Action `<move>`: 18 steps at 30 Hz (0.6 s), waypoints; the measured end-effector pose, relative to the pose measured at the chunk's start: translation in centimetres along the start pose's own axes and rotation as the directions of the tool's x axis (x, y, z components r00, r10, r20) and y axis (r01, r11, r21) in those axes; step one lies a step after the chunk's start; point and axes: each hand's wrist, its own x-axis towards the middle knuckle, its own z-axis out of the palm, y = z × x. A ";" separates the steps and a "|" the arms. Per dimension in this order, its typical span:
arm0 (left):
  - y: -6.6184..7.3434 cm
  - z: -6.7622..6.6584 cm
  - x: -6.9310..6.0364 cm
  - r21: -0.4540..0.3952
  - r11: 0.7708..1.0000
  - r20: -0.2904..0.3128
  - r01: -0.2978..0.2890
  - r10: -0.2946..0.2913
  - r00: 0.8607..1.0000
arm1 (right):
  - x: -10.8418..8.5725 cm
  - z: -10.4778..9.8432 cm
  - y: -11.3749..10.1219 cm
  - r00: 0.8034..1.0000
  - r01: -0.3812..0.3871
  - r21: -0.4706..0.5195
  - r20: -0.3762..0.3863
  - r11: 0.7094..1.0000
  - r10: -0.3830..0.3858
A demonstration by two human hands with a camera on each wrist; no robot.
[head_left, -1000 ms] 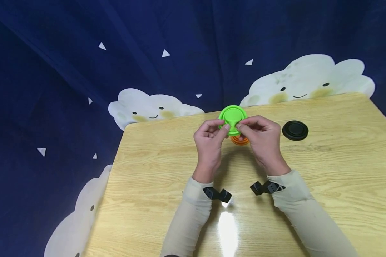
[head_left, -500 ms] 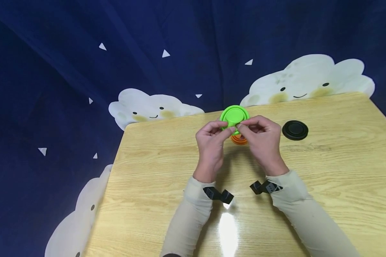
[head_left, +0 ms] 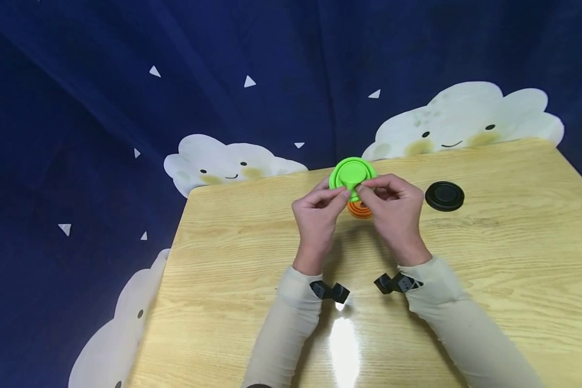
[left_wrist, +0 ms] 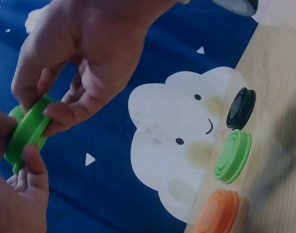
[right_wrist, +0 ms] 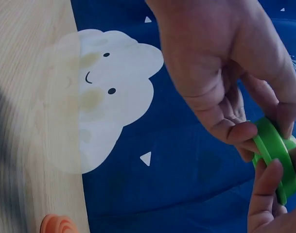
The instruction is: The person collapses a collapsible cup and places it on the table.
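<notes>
Above the table's far part, a bright green ringed disc (head_left: 353, 172), like a collapsible silicone cup folded flat, is held between both hands. My left hand (head_left: 317, 218) pinches its near left side with thumb and fingers. On the near right side, my right hand (head_left: 399, 213) pinches a raised fold of the green face. Both thumb tips almost meet there. The wrist views show the disc edge-on, fingers at both faces. Behind it, an orange ringed disc (head_left: 360, 210) lies on the table, partly covered in the head view.
A black ringed disc (head_left: 444, 196) lies right of the hands. A second green disc (left_wrist: 233, 156) sits between black and orange in the left wrist view; the head view hides it. Beyond the wooden table (head_left: 233, 242) hangs a dark blue cloth (head_left: 281, 64) with clouds.
The left thumb slid right toward the right thumb, then back left a little. The green disc shifted slightly, staying in both hands. The discs on the table have not moved.
</notes>
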 end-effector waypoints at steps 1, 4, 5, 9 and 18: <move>0.0 0.1 0.0 0.023 1.000 -0.005 -0.016 0.016 1.000 | 0.0 0.0 0.1 1.000 0.001 0.007 -0.007 1.000 -0.001; 0.1 0.5 -0.1 0.072 0.996 -0.020 -0.053 0.054 0.998 | -0.1 0.2 0.1 1.000 0.020 0.014 -0.023 1.000 -0.020; 0.2 0.6 0.0 0.082 0.995 -0.026 -0.065 0.068 0.997 | -0.1 0.2 0.1 0.999 0.029 0.011 -0.025 1.000 -0.029; 0.4 1.0 0.0 0.119 0.988 -0.050 -0.097 0.104 0.993 | -0.3 0.5 -0.2 0.997 0.069 -0.028 -0.022 0.997 -0.070; 0.5 1.3 0.0 0.175 0.983 -0.158 -0.049 0.077 0.984 | -1.0 1.0 -0.8 0.981 0.196 -0.160 0.028 0.968 -0.194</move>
